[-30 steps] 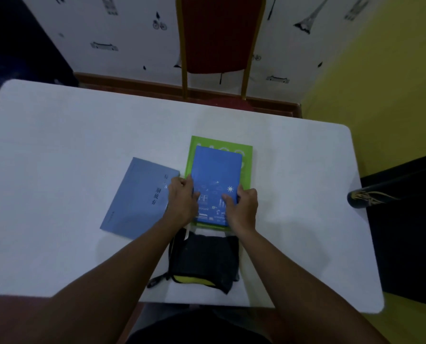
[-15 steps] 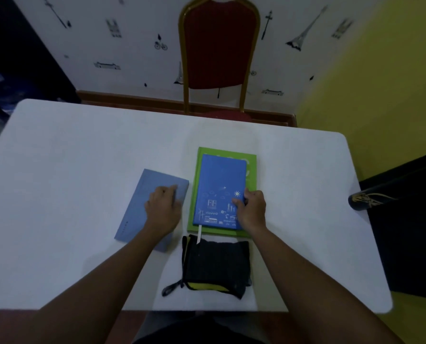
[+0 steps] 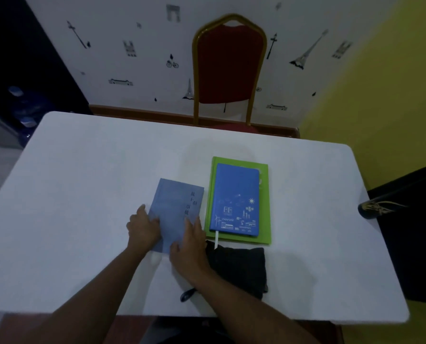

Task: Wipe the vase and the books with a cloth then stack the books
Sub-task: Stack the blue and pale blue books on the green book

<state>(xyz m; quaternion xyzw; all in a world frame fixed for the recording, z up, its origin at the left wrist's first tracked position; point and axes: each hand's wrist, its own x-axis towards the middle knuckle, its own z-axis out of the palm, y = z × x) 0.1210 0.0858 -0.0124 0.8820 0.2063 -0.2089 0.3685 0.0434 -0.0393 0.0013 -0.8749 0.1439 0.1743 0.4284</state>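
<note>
White worktop (image 3: pixel 83 219) fills most of what we see, dimly lit, and we work across it from the near edge outward. Closest to us lies the dark cloth (image 3: pixel 241 266), folded and set down just below the stacked pair, its strap trailing toward the worktop's near edge.

Just beyond it our two hands bracket the pale blue book (image 3: pixel 176 212). Our left hand (image 3: pixel 142 228) rests on the book's left near corner, fingers spread and flat; our right hand (image 3: pixel 188 247) lies over its right near edge, fingers extended along the cover. Neither grip is closed around the book yet — both look like open palms pressing or steadying it, though the undersides are hidden.

Beside it, close but apart, the bright blue notebook (image 3: pixel 236 199) sits squarely on the green book (image 3: pixel 265 207), so we judge two of three are already stacked and this last one remains.

To do it well, we should slide our thumbs under the near edge, pinch both long sides evenly, lift it level and clear of the ribbon marker — then lower it centred on the blue notebook, squaring the edges before letting go.

Farther off, the dark vase (image 3: pixel 378 208) lies at the right edge, and a red chair (image 3: pixel 229 68) stands against the patterned wall.
</note>
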